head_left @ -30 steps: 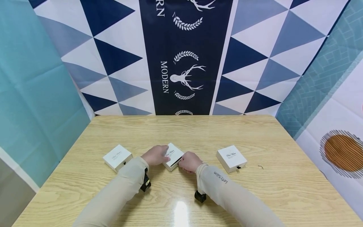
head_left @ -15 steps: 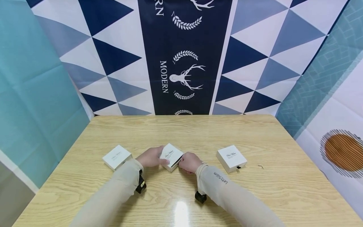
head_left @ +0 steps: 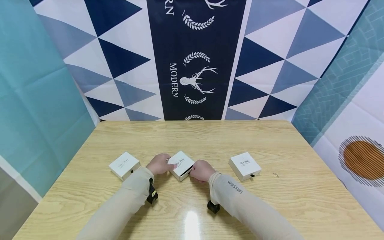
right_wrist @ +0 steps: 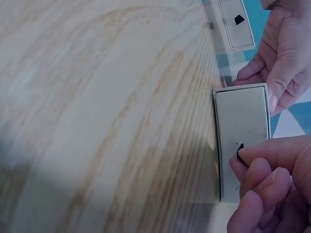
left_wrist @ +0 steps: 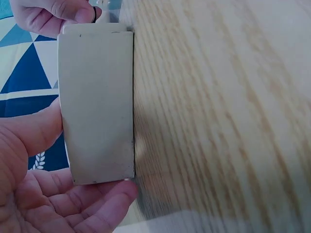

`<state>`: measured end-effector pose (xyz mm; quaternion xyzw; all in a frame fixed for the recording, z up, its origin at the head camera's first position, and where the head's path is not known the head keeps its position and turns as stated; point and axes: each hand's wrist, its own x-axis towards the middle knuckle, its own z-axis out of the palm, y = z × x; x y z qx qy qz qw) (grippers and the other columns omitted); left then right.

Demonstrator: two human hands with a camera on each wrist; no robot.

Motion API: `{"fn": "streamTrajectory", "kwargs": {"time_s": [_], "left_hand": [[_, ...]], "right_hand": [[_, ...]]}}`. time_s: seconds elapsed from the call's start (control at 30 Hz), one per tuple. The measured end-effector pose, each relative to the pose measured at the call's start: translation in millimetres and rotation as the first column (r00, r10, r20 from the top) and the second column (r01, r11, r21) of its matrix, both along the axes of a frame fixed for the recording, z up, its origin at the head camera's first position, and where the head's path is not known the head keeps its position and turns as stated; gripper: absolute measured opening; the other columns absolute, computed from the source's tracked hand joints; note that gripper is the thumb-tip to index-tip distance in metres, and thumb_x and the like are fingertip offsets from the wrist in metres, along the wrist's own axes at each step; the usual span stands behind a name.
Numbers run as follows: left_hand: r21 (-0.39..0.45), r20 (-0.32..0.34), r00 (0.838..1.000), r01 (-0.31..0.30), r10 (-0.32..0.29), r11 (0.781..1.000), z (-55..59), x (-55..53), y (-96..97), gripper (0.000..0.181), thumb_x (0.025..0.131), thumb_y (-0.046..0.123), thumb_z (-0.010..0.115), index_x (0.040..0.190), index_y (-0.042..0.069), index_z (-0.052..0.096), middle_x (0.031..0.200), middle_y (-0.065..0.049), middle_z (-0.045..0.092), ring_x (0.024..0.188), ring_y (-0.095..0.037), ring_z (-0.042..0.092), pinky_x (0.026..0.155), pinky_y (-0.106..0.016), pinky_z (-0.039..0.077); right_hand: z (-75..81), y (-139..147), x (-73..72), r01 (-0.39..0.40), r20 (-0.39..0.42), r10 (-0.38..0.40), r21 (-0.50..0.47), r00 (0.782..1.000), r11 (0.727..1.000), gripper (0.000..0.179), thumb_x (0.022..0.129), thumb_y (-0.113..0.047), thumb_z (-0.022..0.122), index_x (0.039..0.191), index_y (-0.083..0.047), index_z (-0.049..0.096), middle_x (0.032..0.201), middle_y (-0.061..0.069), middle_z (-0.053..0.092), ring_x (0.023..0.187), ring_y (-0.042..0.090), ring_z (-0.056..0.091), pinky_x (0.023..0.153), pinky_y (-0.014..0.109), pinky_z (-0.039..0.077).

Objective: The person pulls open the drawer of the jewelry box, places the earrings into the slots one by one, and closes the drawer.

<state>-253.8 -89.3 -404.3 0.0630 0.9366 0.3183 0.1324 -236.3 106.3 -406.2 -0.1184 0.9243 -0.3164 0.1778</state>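
A white drawer-style gift box (head_left: pixel 181 163) with dark lettering lies mid-table between both hands. My left hand (head_left: pixel 159 164) grips its left end, thumb over the top and fingers round the back corner. In the left wrist view, the box side (left_wrist: pixel 97 104) shows the drawer sticking out slightly at the end near the right hand. My right hand (head_left: pixel 202 171) is at the drawer front (right_wrist: pixel 242 114), where thumb and index finger pinch a small black pull tab (right_wrist: pixel 240 149). The right hand's other fingers are curled. What the box contains is hidden.
A similar white box (head_left: pixel 124 165) stands to the left, partly behind the left sleeve. Another box (head_left: pixel 245 166) stands on the right, its black tab facing front. A small brownish scrap (head_left: pixel 275 176) lies further right on the wooden table (head_left: pixel 192 136).
My left hand has shifted left on the box, its thumb sliding from the lettering and front edge to the left edge. The right hand stays at the tab.
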Motion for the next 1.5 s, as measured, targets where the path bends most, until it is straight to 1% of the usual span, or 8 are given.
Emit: {"fn": "streamTrajectory", "kwargs": {"time_s": [0.27,0.43,0.53,0.67,0.87,1.07,1.2,1.5], "left_hand": [[-0.037,-0.014,1.000,-0.016,0.015,0.999,3.9,-1.2,0.0,0.038,0.090,0.018,0.067,0.118,-0.008,0.062,0.114,-0.018,0.063,0.091,-0.025,0.058,0.085,-0.041,0.047],[-0.041,-0.036,0.999,-0.001,0.000,0.999,3.5,0.1,0.2,0.038,0.091,0.018,0.066,0.119,-0.008,0.061,0.117,-0.020,0.062,0.097,-0.027,0.059,0.091,-0.044,0.046],[-0.016,-0.012,1.000,0.010,-0.011,1.000,2.3,2.3,-2.3,0.043,0.090,0.020,0.068,0.122,-0.007,0.059,0.118,-0.019,0.062,0.103,-0.028,0.058,0.093,-0.045,0.045],[0.029,0.004,0.999,0.052,-0.052,0.998,0.9,4.9,-5.6,0.052,0.083,0.023,0.076,0.121,-0.006,0.057,0.108,-0.014,0.065,0.099,-0.026,0.059,0.091,-0.043,0.046],[0.052,-0.027,0.992,0.124,-0.123,0.991,-2.0,5.2,-5.3,0.053,0.074,0.023,0.083,0.114,-0.003,0.059,0.096,-0.005,0.063,0.085,-0.017,0.057,0.082,-0.038,0.048],[-0.024,-0.092,0.977,0.189,-0.190,0.982,-3.5,6.9,-1.1,0.058,0.069,0.027,0.086,0.111,-0.001,0.058,0.094,-0.003,0.062,0.082,-0.016,0.058,0.078,-0.035,0.048],[-0.074,-0.091,0.981,0.167,-0.173,0.983,-1.1,7.1,2.5,0.060,0.067,0.029,0.084,0.111,-0.001,0.057,0.088,-0.003,0.060,0.076,-0.016,0.055,0.072,-0.033,0.047],[-0.067,-0.045,0.990,0.130,-0.133,0.989,1.6,6.9,4.0,0.060,0.071,0.029,0.081,0.117,-0.003,0.057,0.089,-0.004,0.061,0.074,-0.016,0.054,0.067,-0.030,0.045]], "right_hand": [[1.9,-2,0.6,0.005,0.000,-0.005,0.010,1.000,1.000,0.044,0.084,-0.001,0.056,0.045,-0.014,0.042,0.038,-0.005,0.040,0.034,0.008,0.036,0.037,0.019,0.032],[1.1,-3,2.7,0.034,0.004,-0.034,-0.023,0.999,0.999,0.043,0.083,-0.002,0.056,0.045,-0.014,0.042,0.039,-0.005,0.041,0.035,0.008,0.036,0.036,0.019,0.031],[0.3,-4,3.3,0.046,0.012,-0.045,-0.038,0.999,0.998,0.044,0.084,-0.003,0.057,0.045,-0.015,0.041,0.039,-0.005,0.041,0.035,0.008,0.035,0.037,0.019,0.031],[-1.2,-4,2.5,0.050,0.020,-0.049,-0.044,0.999,0.998,0.044,0.085,-0.003,0.058,0.046,-0.014,0.041,0.040,-0.005,0.042,0.035,0.008,0.036,0.036,0.019,0.031],[-5.5,-6,-0.7,0.072,0.024,-0.071,-0.036,0.997,0.997,0.042,0.085,-0.003,0.058,0.048,-0.014,0.041,0.040,-0.005,0.042,0.036,0.008,0.037,0.036,0.019,0.032],[-6.4,-7,-1.4,0.080,0.042,-0.078,-0.048,0.996,0.996,0.043,0.086,-0.003,0.058,0.048,-0.014,0.042,0.041,-0.004,0.043,0.035,0.008,0.037,0.035,0.019,0.032],[-4.1,-8,-1.8,0.080,0.054,-0.077,-0.062,0.996,0.995,0.043,0.086,-0.003,0.057,0.048,-0.014,0.041,0.041,-0.004,0.043,0.035,0.008,0.036,0.035,0.019,0.030],[-3.4,-5,-2.4,0.042,-0.002,-0.042,-0.027,0.999,0.999,0.043,0.086,-0.003,0.057,0.048,-0.014,0.042,0.039,-0.005,0.039,0.034,0.008,0.035,0.037,0.019,0.031]]}}
